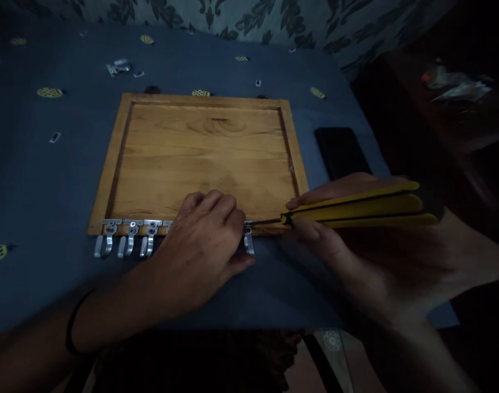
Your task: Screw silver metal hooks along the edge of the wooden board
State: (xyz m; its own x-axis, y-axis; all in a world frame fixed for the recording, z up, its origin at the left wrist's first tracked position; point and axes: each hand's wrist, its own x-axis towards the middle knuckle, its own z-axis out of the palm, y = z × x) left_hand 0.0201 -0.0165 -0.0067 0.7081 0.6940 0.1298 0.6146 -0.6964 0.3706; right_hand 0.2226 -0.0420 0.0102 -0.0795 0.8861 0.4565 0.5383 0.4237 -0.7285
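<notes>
Left hand (206, 237) curled, pinning metal hook (248, 243) against wooden board (204, 147) edge; right hand (355, 240) gripping yellow screwdriver (355, 210), tip at hook's screw.

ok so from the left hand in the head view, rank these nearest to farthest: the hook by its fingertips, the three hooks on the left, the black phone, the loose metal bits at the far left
From the left hand:
1. Hook by the fingertips, just right of it on the wooden board's near edge.
2. Three hooks, left along the same edge.
3. Black phone, right of the board.
4. Loose metal bits, far left on the blue cloth.
</notes>
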